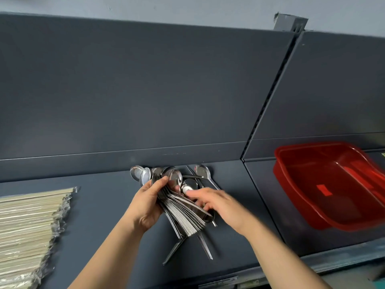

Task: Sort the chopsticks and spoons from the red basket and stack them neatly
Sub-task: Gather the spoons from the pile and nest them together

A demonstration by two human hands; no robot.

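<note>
The left hand (145, 205) clasped a fanned bundle of spoons (183, 217) at centre; the right hand (216, 203) reached its bowls, too blurred to tell its grasp. The chopsticks (29, 226) lay stacked at 8 o'clock and the red basket (287, 180) at 3 o'clock looked empty, so only the loose spoons (203, 172) at 12 o'clock seemed left

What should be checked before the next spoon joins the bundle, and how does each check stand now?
1. Left hand grips the spoon bundle: ok.
2. Bundle handles lined up: not ok, they fan out.
3. Right hand has a firm hold on a spoon: cannot tell, it is blurred.
4. All spoons gathered: not ok, loose spoons lie on the shelf behind the bundle.
5. Red basket emptied: ok, no cutlery seen inside.
6. Wrapped chopsticks stacked at the left: ok.
</note>
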